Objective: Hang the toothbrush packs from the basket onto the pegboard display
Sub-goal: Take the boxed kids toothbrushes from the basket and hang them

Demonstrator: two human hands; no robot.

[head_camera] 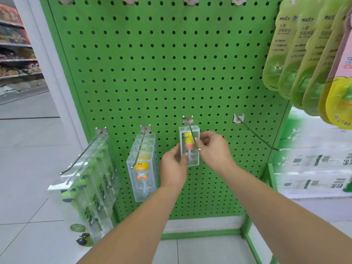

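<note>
While both hands hold it, the clear toothbrush pack (189,145) hangs on the third hook (193,137) of the green pegboard (162,73). Left hand (174,166) pinches its bottom edge; right hand (214,147) pinches its right side. The hook to the right (257,135) is bare, with open board around it. Writing on the green packs (297,54) up right is too blurry to read.

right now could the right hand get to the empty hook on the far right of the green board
Probably yes. The empty hook sticks out just right of the right hand with only bare board between them. But that hand, with the left hand, is holding the clear toothbrush pack, so it would have to let go or bring it along.
</note>
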